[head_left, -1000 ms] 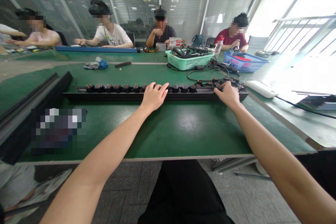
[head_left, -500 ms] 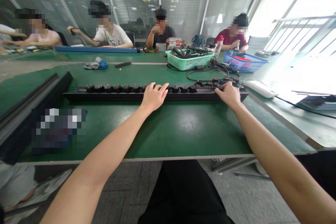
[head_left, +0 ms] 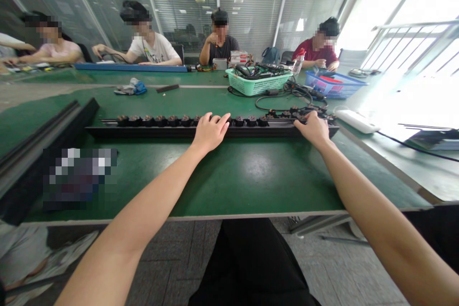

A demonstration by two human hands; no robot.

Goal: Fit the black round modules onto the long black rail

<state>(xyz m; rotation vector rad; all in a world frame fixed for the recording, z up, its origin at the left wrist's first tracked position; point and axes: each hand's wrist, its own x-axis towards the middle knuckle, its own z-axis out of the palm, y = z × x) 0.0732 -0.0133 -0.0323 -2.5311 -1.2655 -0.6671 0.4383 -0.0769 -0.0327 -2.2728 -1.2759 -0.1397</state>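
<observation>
A long black rail (head_left: 161,132) lies across the green table in front of me. Along its far side runs a row of small black round parts (head_left: 173,121) with brownish tops. My left hand (head_left: 211,132) is curled over the middle of the rail and its row, fingertips over the parts. Toward the right end my right hand (head_left: 314,129) is bent down with thumb and fingers closed; whatever is between them is hidden behind the hand. More loose black parts (head_left: 287,114) cluster just left of and behind it.
Another black rail (head_left: 46,153) lies slantwise at left, near a blurred dark packet (head_left: 81,179). Behind are a green basket (head_left: 260,86) of cables, a blue basket (head_left: 335,87), and gloves (head_left: 131,87). A white power strip (head_left: 356,121) is at right. Several people sit across the table.
My hands and the rail look the same. Across the table, the person in white has lowered a raised hand with a cable.
</observation>
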